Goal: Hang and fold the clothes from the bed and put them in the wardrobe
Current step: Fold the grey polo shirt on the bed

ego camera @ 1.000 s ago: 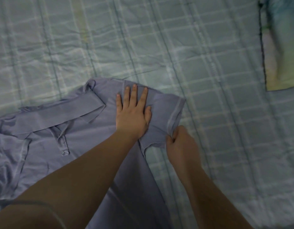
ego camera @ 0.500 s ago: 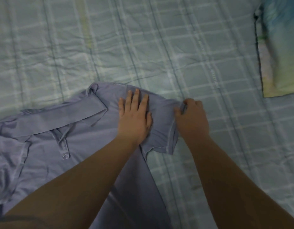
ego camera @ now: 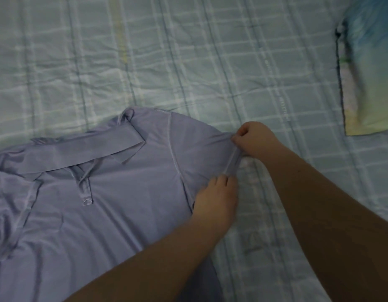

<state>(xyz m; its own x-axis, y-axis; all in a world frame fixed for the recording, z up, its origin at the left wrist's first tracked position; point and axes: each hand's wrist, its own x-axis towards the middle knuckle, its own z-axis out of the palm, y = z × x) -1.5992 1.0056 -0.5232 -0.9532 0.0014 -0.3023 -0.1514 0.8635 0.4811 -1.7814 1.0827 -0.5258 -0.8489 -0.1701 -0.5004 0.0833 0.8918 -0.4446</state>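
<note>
Fingers (ego camera: 237, 138) of the right hand (ego camera: 256, 139) pinch the sleeve hem (ego camera: 231, 162) of a lilac shirt (ego camera: 123, 192); left hand (ego camera: 217, 199) fingers bunch just below, grip unclear | shirt lies spread on the bed (ego camera: 188, 62), leftward of fingers | judged early: unfolded, wardrobe unseen

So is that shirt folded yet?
No, spread out: the shirt lies front up on the bed, collar showing; the right hand and left hand hold one sleeve's hem.
</note>
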